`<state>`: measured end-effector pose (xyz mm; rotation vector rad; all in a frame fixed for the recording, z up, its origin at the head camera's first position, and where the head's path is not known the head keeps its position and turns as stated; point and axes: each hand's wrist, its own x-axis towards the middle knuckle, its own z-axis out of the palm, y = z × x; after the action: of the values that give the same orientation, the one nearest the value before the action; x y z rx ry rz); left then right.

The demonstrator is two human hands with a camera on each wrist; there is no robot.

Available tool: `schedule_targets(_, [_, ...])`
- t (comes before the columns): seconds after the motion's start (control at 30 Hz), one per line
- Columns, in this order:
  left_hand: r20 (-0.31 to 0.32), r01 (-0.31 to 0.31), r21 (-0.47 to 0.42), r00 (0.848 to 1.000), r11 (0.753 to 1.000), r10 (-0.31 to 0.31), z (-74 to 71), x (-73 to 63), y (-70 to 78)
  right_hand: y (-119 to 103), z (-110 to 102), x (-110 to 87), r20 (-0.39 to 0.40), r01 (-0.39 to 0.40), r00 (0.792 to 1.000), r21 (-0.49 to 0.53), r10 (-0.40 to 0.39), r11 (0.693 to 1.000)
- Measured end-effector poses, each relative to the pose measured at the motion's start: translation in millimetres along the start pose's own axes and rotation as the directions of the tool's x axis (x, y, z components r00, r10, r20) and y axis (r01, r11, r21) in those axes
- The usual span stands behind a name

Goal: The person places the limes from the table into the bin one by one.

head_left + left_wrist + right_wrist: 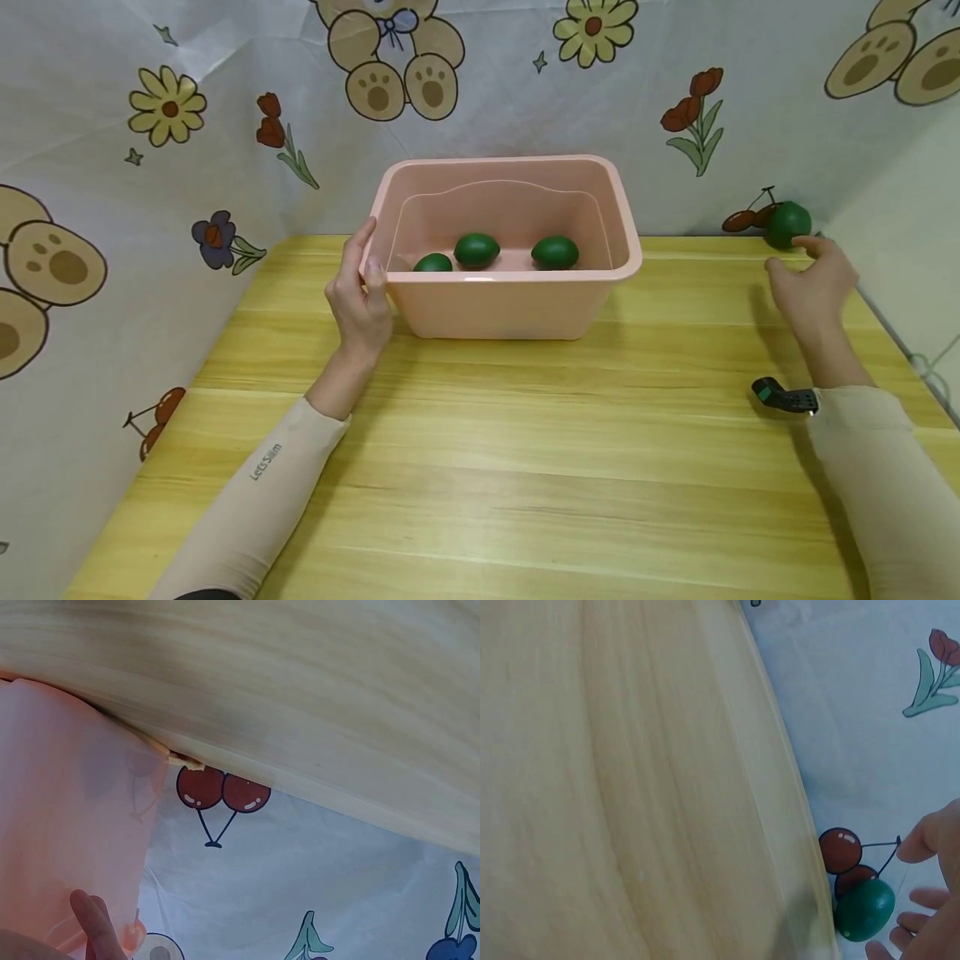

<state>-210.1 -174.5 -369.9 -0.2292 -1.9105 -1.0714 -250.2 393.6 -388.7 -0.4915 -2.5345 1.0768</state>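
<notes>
A pink plastic bin (502, 308) stands at the back middle of the table, its open top tipped toward the head view. My left hand (360, 300) grips the bin's left rim, thumb at the front corner and fingers along the outer side. Inside lie three smooth green lime-like fruits: one at the left (432, 263), partly hidden by the front wall, another in the middle (477, 250) and one at the right (555, 252). A fourth green lime-like fruit (789, 225) sits at the back right corner. Beside it, my right hand (817, 279) has thumb and fingers spread apart.
The wooden table (525, 467) ends at the back against a white cloth (495, 133) printed with bears, flowers and cherries. A pale panel (922, 217) borders the right side. A black strap-like device (783, 396) is on the right wrist.
</notes>
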Motion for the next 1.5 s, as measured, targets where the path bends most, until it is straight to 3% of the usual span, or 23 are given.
schedule_targets(0.1, [-0.011,-0.001,0.002,1.0,1.0,0.001,0.5,-0.8,-1.3,4,-2,6.2,-0.025,-0.053,0.998,0.028,0.054,0.998])
schedule_targets(0.3, [-0.013,-0.005,0.009,1.0,1.0,0.005,0.0,0.8,-1.0,16,-5,18.5,0.039,-0.17,0.985,0.013,0.17,0.985])
schedule_targets(0.57, [-0.009,0.006,0.013,1.0,1.0,-0.006,-4.4,3.5,1.8,28,3,35.0,0.101,-0.193,0.978,0.106,0.183,0.975])
schedule_targets(0.7, [-0.017,0.006,0.012,1.0,1.0,-0.006,-7.6,5.1,1.5,28,10,42.9,0.086,-0.202,0.978,0.203,0.188,0.958])
schedule_targets(0.77, [-0.016,0.003,0.008,1.0,1.0,-0.003,-8.2,5.8,0.8,27,13,46.9,0.073,-0.22,0.975,0.331,0.208,0.917])
schedule_targets(0.87, [-0.011,-0.003,0.005,1.0,1.0,0.003,-7.5,6.1,-0.2,24,15,52.7,0.054,-0.241,0.965,0.562,0.255,0.792])
schedule_targets(0.93, [-0.003,-0.006,0.007,1.0,1.0,0.006,-6.5,5.9,-0.5,21,15,56.5,0.033,-0.234,0.958,0.662,0.284,0.712])
schedule_targets(1.0, [-0.002,-0.004,0.009,1.0,1.0,0.004,-5.7,5.8,-0.4,19,17,59.7,0.018,-0.231,0.952,0.693,0.304,0.683])
schedule_targets(1.27, [-0.004,-0.019,-0.001,1.0,1.0,0.019,-3.4,8.1,1.5,14,27,69.2,-0.091,-0.153,0.953,0.675,0.288,0.722])
schedule_targets(1.33, [0.002,-0.02,-0.004,1.0,1.0,0.02,-1.6,7.4,1.4,17,28,70.9,-0.097,-0.161,0.953,0.637,0.286,0.754])
schedule_targets(1.5, [-0.005,-0.007,0.002,1.0,1.0,0.007,2.3,-0.4,0.7,29,30,74.2,-0.089,-0.229,0.951,0.435,0.295,0.871])
